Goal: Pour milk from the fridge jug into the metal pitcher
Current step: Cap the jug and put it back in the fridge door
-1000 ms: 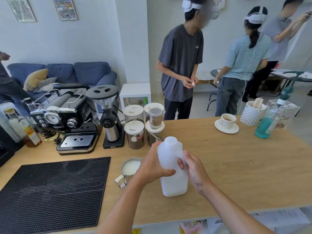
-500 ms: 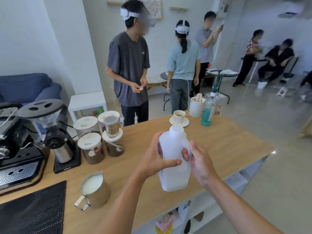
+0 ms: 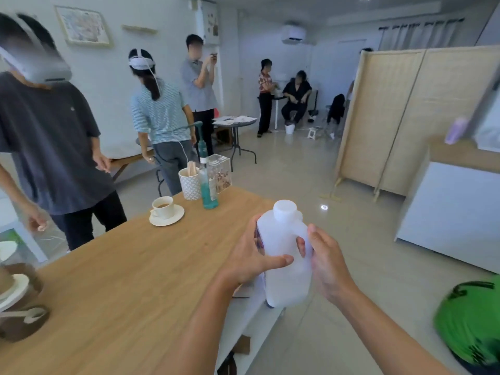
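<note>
The wooden counter (image 3: 130, 266) is stretching away to the person's left, smooth and pale-grained. Past its right edge, over the glossy tiled floor (image 3: 351, 239), the milk jug (image 3: 284, 277) is hanging upright with its cap on: a squarish, translucent white plastic bottle with a moulded handle. The left hand (image 3: 251, 258) is clasping its body, thumb lying across the front, while the right hand (image 3: 324, 263) is wrapping the handle side. The metal pitcher isn't in sight from here.

The jug seems to be heading away from the counter, so I'd judge the pouring finished. Carrying it well means keeping it vertical, with both hands firm on that slick plastic.

A small ceramic cup and saucer (image 3: 165, 211) are sitting further along the counter.
</note>
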Demonstrator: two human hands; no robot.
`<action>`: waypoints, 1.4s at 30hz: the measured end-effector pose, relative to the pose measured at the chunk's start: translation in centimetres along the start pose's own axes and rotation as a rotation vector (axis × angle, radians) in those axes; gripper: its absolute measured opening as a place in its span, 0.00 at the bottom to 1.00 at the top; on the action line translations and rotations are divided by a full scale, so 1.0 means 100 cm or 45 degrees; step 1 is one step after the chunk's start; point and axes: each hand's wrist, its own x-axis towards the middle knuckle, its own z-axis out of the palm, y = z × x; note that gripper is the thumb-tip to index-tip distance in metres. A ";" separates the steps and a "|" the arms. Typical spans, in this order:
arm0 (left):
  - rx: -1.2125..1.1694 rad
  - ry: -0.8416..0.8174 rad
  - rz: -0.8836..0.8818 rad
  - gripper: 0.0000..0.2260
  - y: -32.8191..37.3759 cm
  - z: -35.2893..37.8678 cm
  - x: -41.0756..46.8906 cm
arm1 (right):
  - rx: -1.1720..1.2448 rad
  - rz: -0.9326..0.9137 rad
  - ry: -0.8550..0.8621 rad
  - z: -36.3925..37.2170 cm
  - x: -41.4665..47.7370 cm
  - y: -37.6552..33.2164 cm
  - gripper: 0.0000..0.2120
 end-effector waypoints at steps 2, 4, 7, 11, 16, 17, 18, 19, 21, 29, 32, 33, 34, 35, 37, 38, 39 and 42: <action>-0.010 -0.075 0.022 0.36 0.010 0.040 0.019 | 0.006 -0.024 0.078 -0.041 0.002 -0.009 0.15; -0.022 -0.131 0.035 0.35 0.019 0.071 0.035 | -0.012 -0.052 0.139 -0.075 0.003 -0.016 0.17; -0.027 -0.241 0.083 0.36 0.034 0.126 0.062 | -0.056 -0.089 0.272 -0.130 -0.001 -0.031 0.14; -0.043 -0.374 0.148 0.37 0.059 0.205 0.092 | -0.061 -0.144 0.451 -0.206 -0.009 -0.053 0.15; -0.092 -0.590 0.193 0.37 0.086 0.285 0.121 | -0.124 -0.250 0.651 -0.280 -0.020 -0.072 0.15; -0.097 -0.629 0.199 0.37 0.089 0.297 0.126 | -0.133 -0.261 0.691 -0.289 -0.023 -0.074 0.15; -0.104 -0.687 0.207 0.37 0.092 0.313 0.130 | -0.132 -0.273 0.748 -0.301 -0.027 -0.076 0.15; -0.110 -0.737 0.219 0.37 0.094 0.329 0.134 | -0.122 -0.282 0.796 -0.311 -0.032 -0.077 0.16; -0.120 -0.817 0.250 0.37 0.099 0.354 0.142 | -0.119 -0.296 0.864 -0.326 -0.042 -0.081 0.16; -0.185 -1.278 0.388 0.35 0.121 0.464 0.148 | -0.158 -0.250 1.404 -0.380 -0.101 -0.096 0.22; -0.218 -1.429 0.447 0.36 0.133 0.494 0.141 | -0.166 -0.319 1.551 -0.383 -0.123 -0.102 0.19; -0.227 -1.487 0.462 0.37 0.135 0.504 0.137 | -0.177 -0.336 1.596 -0.382 -0.132 -0.103 0.19; -0.243 -1.526 0.475 0.37 0.135 0.513 0.132 | -0.197 -0.342 1.632 -0.381 -0.140 -0.104 0.20; -0.257 -1.575 0.486 0.38 0.137 0.521 0.126 | -0.219 -0.342 1.683 -0.379 -0.150 -0.105 0.19; -0.283 -1.704 0.502 0.38 0.142 0.540 0.107 | -0.240 -0.342 1.823 -0.376 -0.171 -0.106 0.19; -0.298 -1.754 0.502 0.38 0.143 0.550 0.099 | -0.250 -0.342 1.870 -0.377 -0.181 -0.107 0.19; -0.323 -1.798 0.506 0.37 0.147 0.559 0.089 | -0.265 -0.339 1.907 -0.378 -0.192 -0.109 0.19; -0.390 -1.922 0.530 0.36 0.160 0.583 0.054 | -0.251 -0.344 2.017 -0.382 -0.228 -0.115 0.18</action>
